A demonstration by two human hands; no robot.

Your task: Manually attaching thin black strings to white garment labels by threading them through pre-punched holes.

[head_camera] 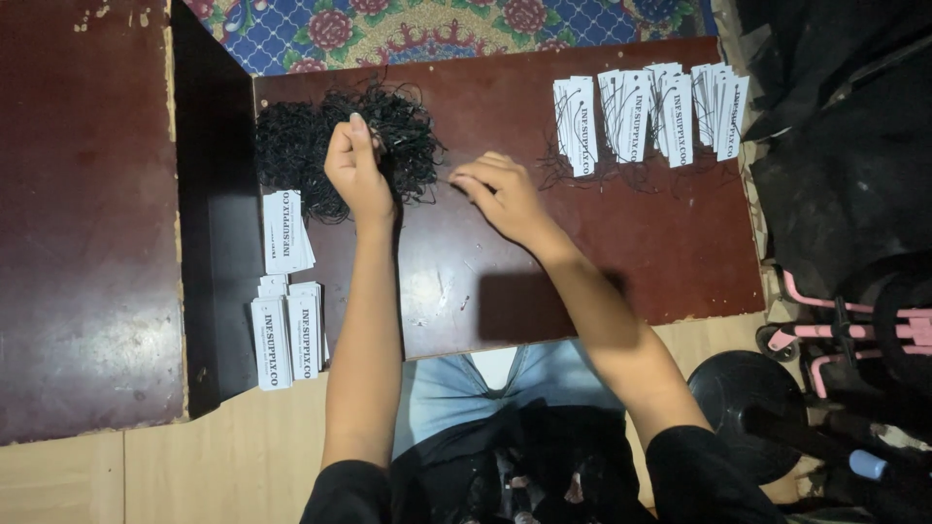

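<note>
Black string tangle (311, 146) heaped on the counter (602, 252), under the left hand (357, 170) | left fingers (361, 131) pinching strands | right hand (500, 194) just beside, fingers pressed together on one thread | white tags (646, 116) beyond.

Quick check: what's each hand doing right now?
Left hand: closed, pinching black string from the pile.
Right hand: fingers curled on the string; grip cannot be told.

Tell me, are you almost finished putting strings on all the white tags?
Not yet. Done: four bunches of strung tags lie at the board's far right. In hand: the left hand pinches a thread from the black string pile, with the right hand beside it. Left: stacks of plain tags still wait on the left.
</note>
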